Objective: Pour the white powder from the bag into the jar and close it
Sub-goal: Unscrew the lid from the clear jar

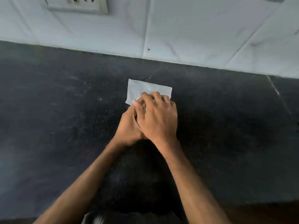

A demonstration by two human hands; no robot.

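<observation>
Bag [145,88] flat on bench [64,110], looks emptied; pour likely done. Left hand [127,126] grips jar [144,106], right hand [158,117] curled over jar top. Closing step probably, lid hidden.

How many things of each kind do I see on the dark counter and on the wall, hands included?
Bare hands: 2, left hand, right hand
Flat white plastic bag: 1
Mostly hidden object gripped by both hands: 1
White wall socket plate: 1
Total: 5
</observation>
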